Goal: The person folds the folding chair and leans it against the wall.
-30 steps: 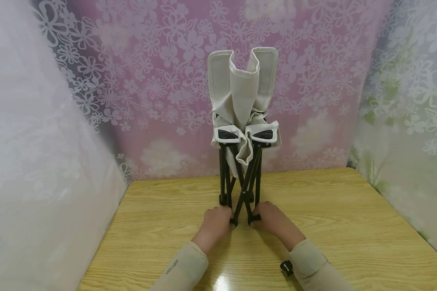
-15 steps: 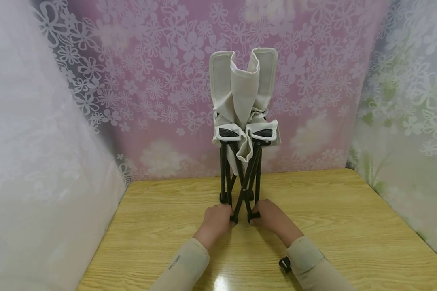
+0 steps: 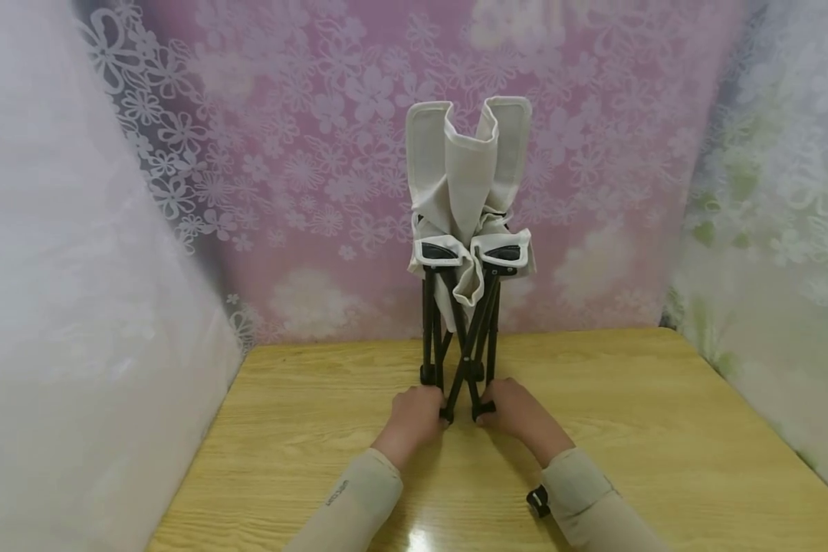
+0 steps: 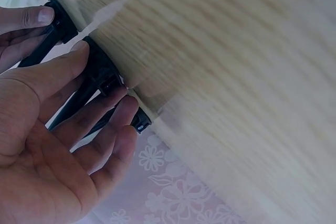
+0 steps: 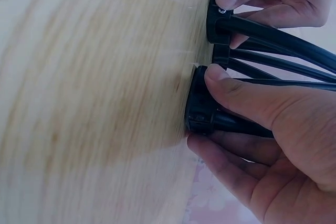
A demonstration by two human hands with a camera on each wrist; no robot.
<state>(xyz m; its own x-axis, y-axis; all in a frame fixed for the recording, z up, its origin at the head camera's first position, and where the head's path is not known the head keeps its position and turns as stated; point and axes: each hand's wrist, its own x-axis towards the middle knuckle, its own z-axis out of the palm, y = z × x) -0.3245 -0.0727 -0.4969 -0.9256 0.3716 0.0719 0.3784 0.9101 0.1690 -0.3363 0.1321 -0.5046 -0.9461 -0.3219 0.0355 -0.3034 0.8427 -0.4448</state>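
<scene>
A folding chair with off-white fabric and thin black legs stands upright on the table, folded narrow. Its legs cross near the bottom and end in black plastic feet. My left hand grips the front left foot, thumb on one side and fingers behind. On the front right foot my right hand has its thumb on top and its fingers beneath, pinching it. In the left wrist view, two more feet show close to my left fingers, one of them under the other hand's thumb.
The wood-grain table carries the chair near its back edge. Behind hangs a pink floral curtain, with pale sheeting at left and a floral sheet at right. A small black object sits by my right sleeve.
The head view has shifted slightly, so everything appears a little to the right. Both hands keep their hold on the chair's feet, and the chair stays folded.
</scene>
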